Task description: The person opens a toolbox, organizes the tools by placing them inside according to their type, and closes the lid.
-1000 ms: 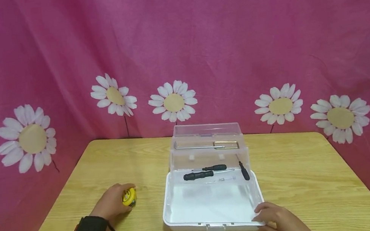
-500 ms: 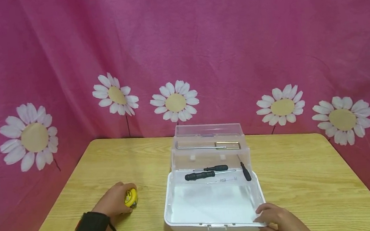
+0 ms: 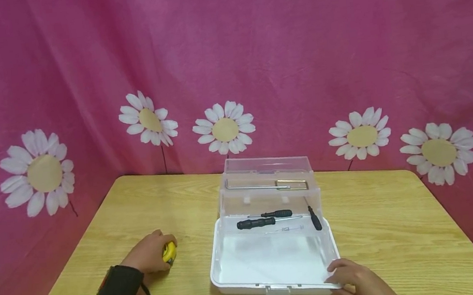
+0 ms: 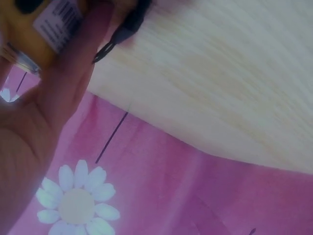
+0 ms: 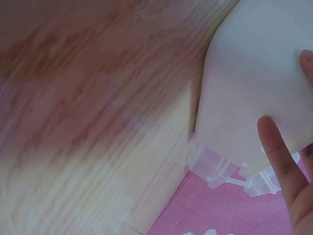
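Observation:
My left hand (image 3: pixel 150 253) grips a yellow tape measure (image 3: pixel 169 252) at the left of the table, fingers over its far side and thumb on its near side. In the left wrist view the tape measure (image 4: pixel 54 22) shows a barcode label and a black cord. My right hand (image 3: pixel 358 279) holds the front right corner of a white toolbox (image 3: pixel 239 288), fingertips over the rim and thumb outside. The toolbox lid is raised, with clear trays folded out behind. In the right wrist view the toolbox's outer wall (image 5: pixel 249 83) lies beside my fingers.
Several black-handled screwdrivers, among them a thick one (image 3: pixel 256 223) and a slanted one (image 3: pixel 315 220), lie in the lower clear tray. A bent metal rod (image 3: pixel 258 187) and a rectangular metal frame (image 3: pixel 291 180) lie higher. A pink flowered curtain (image 3: pixel 271 65) surrounds the wooden table (image 3: pixel 385 218).
My left hand has turned slightly around the tape measure, and a little less of its yellow case shows. My right hand keeps its hold on the toolbox corner.

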`<act>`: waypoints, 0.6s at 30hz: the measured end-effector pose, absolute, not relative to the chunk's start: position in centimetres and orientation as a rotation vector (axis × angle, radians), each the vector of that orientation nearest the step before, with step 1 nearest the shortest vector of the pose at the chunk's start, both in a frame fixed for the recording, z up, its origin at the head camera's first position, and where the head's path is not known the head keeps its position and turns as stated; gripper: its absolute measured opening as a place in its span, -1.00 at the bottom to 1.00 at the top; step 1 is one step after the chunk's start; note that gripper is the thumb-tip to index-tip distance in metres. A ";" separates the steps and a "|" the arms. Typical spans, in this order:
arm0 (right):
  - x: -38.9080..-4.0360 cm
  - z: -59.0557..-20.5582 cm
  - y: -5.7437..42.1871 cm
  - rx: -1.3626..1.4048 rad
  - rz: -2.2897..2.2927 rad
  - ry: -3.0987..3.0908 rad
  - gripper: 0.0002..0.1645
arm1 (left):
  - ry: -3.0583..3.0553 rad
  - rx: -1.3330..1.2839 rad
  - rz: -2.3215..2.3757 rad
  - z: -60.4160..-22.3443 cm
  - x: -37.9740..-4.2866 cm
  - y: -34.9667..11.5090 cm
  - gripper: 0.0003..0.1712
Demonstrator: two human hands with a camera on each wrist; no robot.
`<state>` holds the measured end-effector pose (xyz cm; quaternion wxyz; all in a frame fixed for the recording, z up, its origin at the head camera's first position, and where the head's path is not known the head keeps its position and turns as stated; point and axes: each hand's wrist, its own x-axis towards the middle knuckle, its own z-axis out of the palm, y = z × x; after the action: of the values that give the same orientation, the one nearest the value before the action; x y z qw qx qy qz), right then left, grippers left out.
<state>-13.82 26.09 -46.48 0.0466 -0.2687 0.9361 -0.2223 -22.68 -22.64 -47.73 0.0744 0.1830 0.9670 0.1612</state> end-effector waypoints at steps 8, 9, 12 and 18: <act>-13.7 -46.7 26.2 -0.770 -0.679 2.863 -0.82 | 2.840 0.571 0.487 -46.5 -23.2 -22.3 -0.43; -13.7 -46.7 26.2 -0.774 -0.680 2.864 -0.82 | 2.821 0.555 0.495 -46.3 -23.2 -22.2 -0.44; -13.7 -46.7 26.2 -0.777 -0.686 2.859 -0.81 | 2.774 0.514 0.513 -45.7 -23.3 -22.0 -0.44; -13.8 -46.5 26.0 -0.757 -0.688 2.846 -0.82 | 2.792 0.596 0.443 -42.9 -23.7 -21.2 -0.41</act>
<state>-13.75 26.00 -46.53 0.0586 -0.2499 0.9395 -0.2270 -23.74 -21.19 -42.89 0.1258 0.2046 0.9587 0.1522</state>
